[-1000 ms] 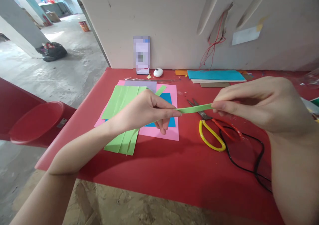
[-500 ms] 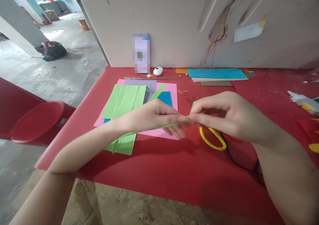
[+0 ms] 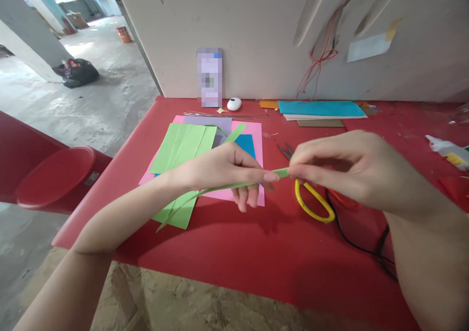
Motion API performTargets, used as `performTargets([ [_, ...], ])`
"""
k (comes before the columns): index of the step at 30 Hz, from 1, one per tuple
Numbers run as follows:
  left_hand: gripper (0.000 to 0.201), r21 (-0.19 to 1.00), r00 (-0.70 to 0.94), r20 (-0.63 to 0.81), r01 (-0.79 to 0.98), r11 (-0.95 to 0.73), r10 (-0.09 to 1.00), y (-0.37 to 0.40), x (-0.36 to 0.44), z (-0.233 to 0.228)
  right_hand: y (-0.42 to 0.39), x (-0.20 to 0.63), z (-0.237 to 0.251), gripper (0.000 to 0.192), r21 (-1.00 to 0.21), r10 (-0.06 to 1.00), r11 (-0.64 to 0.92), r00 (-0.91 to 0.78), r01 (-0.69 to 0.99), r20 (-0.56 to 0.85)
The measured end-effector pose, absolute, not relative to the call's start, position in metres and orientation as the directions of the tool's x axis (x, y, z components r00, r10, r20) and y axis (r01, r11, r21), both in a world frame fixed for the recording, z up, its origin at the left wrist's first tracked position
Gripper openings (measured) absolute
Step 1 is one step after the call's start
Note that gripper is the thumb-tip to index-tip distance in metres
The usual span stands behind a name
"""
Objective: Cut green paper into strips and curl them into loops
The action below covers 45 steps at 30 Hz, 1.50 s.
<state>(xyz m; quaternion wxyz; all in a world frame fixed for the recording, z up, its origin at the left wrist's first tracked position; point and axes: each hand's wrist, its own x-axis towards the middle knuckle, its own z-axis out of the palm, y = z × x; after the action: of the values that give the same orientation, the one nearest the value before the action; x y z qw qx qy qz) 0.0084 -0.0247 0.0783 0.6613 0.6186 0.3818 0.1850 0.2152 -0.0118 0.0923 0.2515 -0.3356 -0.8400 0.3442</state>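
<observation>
A narrow green paper strip (image 3: 281, 172) stretches between my two hands above the red table. My left hand (image 3: 234, 172) pinches it between thumb and finger, and its long tail runs back under my wrist toward the green sheets. At the strip's right end, my right hand (image 3: 330, 162) grips it with thumb and fingertips. Beneath my left forearm lie green paper sheets (image 3: 179, 145) with cut lines, over pink paper (image 3: 252, 196), blue paper (image 3: 247, 145) and purple paper (image 3: 223, 122). Scissors with yellow handles (image 3: 313, 204) rest below my right hand, partly hidden by it.
A phone (image 3: 209, 79) leans on the wall beside a white rounded object (image 3: 234, 104). Blue sheets (image 3: 320, 108) lie along the back edge. At the right is a glue bottle (image 3: 449, 150). A black cable (image 3: 351, 245) crosses the table; a red stool (image 3: 54, 177) stands left.
My right hand has moved right, away from my left fingers, so a short length of strip now shows between them. The strip's tail has shifted slightly over the green sheets.
</observation>
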Motion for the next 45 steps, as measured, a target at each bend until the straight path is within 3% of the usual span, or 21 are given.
performTargets([
  [7, 0.029, 0.961, 0.647, -0.273, 0.211, 0.176, 0.712, -0.024, 0.008, 0.075, -0.008, 0.223, 0.095, 0.021, -0.673, 0.732, 0.591, -0.646, 0.444, 0.217],
  [14, 0.019, 0.958, 0.622, -0.287, 0.192, 0.214, 0.728, -0.024, 0.009, 0.076, -0.007, 0.224, 0.095, 0.022, -0.669, 0.732, 0.595, -0.644, 0.445, 0.223],
  [18, 0.021, 0.949, 0.620, -0.313, 0.230, 0.216, 0.719, -0.023, 0.009, 0.076, -0.005, 0.223, 0.093, 0.022, -0.678, 0.722, 0.560, -0.682, 0.477, 0.116],
  [25, 0.020, 0.916, 0.669, -0.400, 0.309, 0.255, 0.627, -0.027, 0.015, 0.069, -0.009, 0.208, 0.079, 0.025, -0.683, 0.614, 0.501, -0.774, 0.532, -0.153],
  [33, 0.024, 0.922, 0.692, -0.384, 0.319, 0.217, 0.611, -0.036, 0.013, 0.076, -0.010, 0.200, 0.085, 0.019, -0.821, 0.591, 0.313, -0.775, 0.477, -0.224],
  [45, 0.021, 0.911, 0.714, -0.412, 0.342, 0.232, 0.566, -0.035, 0.011, 0.077, -0.005, 0.227, 0.086, 0.028, -0.745, 0.555, 0.404, -0.790, 0.531, -0.262],
])
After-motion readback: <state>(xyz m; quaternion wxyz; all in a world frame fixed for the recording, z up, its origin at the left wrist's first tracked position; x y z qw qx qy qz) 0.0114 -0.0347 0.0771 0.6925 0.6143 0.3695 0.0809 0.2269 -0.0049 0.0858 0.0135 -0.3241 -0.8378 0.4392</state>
